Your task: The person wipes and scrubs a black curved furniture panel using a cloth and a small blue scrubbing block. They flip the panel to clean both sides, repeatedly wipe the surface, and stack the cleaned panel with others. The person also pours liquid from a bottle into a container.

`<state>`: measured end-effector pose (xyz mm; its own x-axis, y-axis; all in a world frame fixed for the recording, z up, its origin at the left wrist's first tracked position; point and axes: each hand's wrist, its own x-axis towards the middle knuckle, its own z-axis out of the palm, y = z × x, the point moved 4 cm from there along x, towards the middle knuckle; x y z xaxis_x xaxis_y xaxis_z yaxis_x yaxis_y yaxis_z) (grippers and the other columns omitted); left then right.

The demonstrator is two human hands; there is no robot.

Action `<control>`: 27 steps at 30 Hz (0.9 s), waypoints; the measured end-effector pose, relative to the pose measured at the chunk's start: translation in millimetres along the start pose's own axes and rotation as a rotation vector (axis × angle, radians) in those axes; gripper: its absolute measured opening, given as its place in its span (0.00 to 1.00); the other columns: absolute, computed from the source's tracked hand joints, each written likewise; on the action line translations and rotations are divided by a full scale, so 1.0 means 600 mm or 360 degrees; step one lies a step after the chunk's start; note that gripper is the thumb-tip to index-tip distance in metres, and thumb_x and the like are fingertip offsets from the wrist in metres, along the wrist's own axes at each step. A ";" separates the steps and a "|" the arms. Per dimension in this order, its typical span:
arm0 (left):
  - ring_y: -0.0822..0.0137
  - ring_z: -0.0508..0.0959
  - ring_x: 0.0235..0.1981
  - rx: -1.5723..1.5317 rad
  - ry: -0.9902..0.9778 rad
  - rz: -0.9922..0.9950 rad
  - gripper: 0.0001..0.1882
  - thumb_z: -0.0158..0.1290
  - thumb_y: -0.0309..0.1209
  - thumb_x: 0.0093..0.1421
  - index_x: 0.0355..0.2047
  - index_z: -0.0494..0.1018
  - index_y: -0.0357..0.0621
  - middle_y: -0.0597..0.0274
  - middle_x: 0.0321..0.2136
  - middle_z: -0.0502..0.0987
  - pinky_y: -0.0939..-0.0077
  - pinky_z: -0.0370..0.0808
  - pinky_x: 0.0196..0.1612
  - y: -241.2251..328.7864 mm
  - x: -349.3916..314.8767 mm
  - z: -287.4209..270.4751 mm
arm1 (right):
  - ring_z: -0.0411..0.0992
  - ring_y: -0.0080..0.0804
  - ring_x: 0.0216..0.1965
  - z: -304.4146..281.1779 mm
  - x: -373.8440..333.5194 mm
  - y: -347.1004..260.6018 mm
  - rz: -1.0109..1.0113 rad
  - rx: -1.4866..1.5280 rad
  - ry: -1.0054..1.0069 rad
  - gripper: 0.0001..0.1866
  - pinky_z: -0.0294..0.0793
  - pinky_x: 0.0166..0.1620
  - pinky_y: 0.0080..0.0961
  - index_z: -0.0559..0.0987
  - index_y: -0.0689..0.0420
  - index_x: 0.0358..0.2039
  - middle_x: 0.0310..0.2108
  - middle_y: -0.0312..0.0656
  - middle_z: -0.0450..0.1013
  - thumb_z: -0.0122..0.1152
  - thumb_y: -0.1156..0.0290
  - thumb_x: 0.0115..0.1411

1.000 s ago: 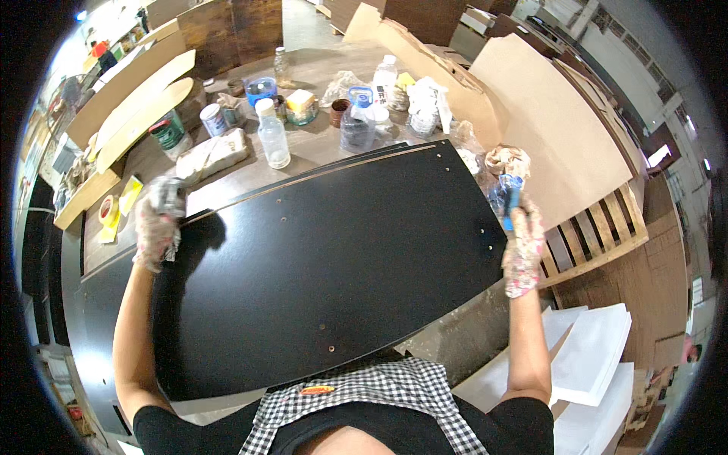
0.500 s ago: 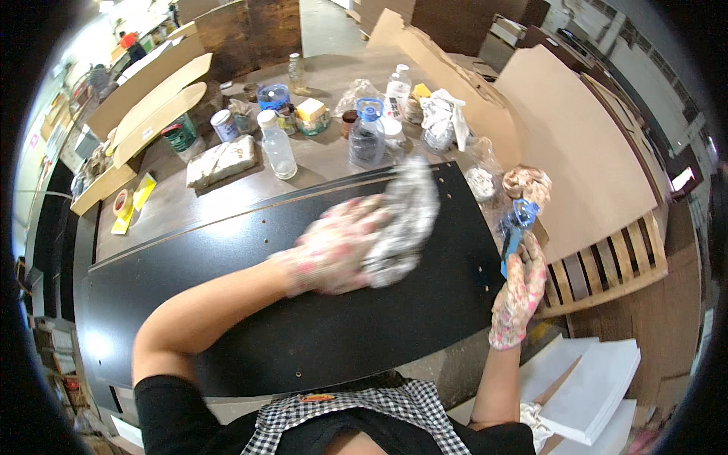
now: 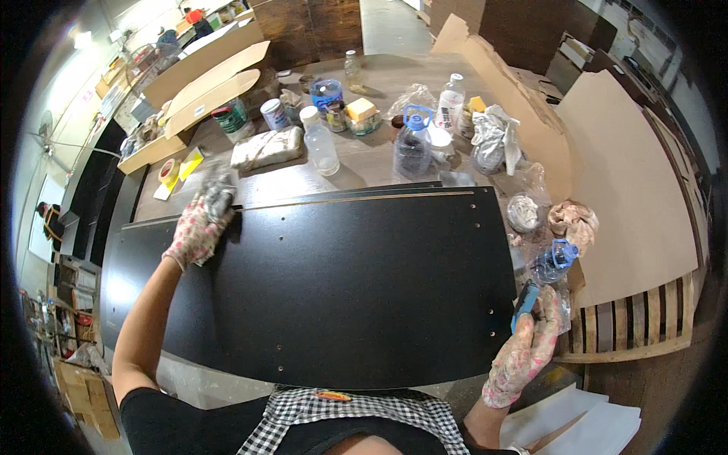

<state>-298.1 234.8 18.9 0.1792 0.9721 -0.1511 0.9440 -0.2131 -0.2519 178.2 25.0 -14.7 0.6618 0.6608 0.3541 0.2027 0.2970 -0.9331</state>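
A large black panel point(image 3: 364, 288) with small holes near its edges lies on the worktable before me. At its far left edge, my left hand point(image 3: 197, 231), in a stained pink-patterned glove, is closed on a crumpled grey rag point(image 3: 218, 189). The rag is blurred and reaches past the panel's far edge. Beside the panel's right end, my gloved right hand point(image 3: 529, 345) grips a flat blue tool point(image 3: 525, 305), its lower part hidden by the fingers. A bottle with a blue cap and handle point(image 3: 553, 259) lies tilted just beyond that hand.
Behind the panel are a clear bottle point(image 3: 322, 152), a wrapped bundle point(image 3: 267, 148), a blue-handled jug point(image 3: 413, 148), several cans and a tape roll point(image 3: 168, 171). Cardboard point(image 3: 629, 182) and a slatted wooden piece point(image 3: 637, 326) stand at right. Two people point(image 3: 199, 24) are far left.
My left hand has swept the rag left across the panel to its far left edge. My right hand keeps the blue tool. The view has shifted, placing the bench things further right.
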 end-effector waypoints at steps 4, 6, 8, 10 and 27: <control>0.51 0.60 0.67 -0.1349 -0.0149 0.0253 0.32 0.54 0.43 0.60 0.62 0.64 0.42 0.45 0.63 0.63 0.59 0.54 0.70 0.110 0.008 -0.008 | 0.63 0.43 0.62 -0.005 0.002 0.010 0.0006 -0.0281 0.0041 0.28 0.61 0.64 0.40 0.65 0.69 0.63 0.61 0.54 0.64 0.50 0.79 0.61; 0.48 0.58 0.68 -0.0861 0.0292 0.0662 0.41 0.59 0.47 0.56 0.64 0.61 0.38 0.39 0.64 0.60 0.58 0.52 0.70 0.204 0.018 -0.007 | 0.64 0.44 0.62 -0.010 0.008 0.016 -0.0009 -0.0497 0.0016 0.26 0.61 0.64 0.41 0.66 0.68 0.62 0.61 0.54 0.64 0.48 0.79 0.62; 0.46 0.54 0.70 -0.0694 0.0466 0.0773 0.47 0.59 0.48 0.54 0.66 0.57 0.32 0.37 0.67 0.55 0.56 0.49 0.71 0.217 0.022 0.004 | 0.65 0.44 0.61 -0.019 0.017 0.025 -0.0079 -0.0611 -0.0022 0.24 0.62 0.64 0.40 0.67 0.68 0.62 0.60 0.55 0.66 0.47 0.75 0.65; 0.46 0.54 0.70 -0.0747 0.0493 0.0607 0.45 0.57 0.48 0.56 0.67 0.56 0.33 0.36 0.67 0.56 0.55 0.47 0.72 0.139 0.001 0.026 | 0.66 0.44 0.60 -0.035 0.028 0.040 -0.0045 -0.0847 0.0028 0.24 0.63 0.64 0.38 0.67 0.68 0.62 0.60 0.55 0.67 0.47 0.69 0.69; 0.47 0.81 0.44 -0.0989 0.1384 -0.1411 0.19 0.51 0.39 0.61 0.44 0.77 0.37 0.46 0.43 0.81 0.59 0.78 0.46 -0.742 -0.211 0.220 | 0.75 0.54 0.43 -0.082 0.060 0.068 -0.0771 -0.1448 -0.0108 0.15 0.76 0.43 0.44 0.77 0.59 0.52 0.48 0.58 0.74 0.51 0.71 0.68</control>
<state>-777.4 193.7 23.7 -0.6416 0.5554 0.5290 0.7582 0.3548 0.5471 245.8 26.6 -42.9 0.3272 0.6552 0.6810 0.9247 -0.0734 -0.3737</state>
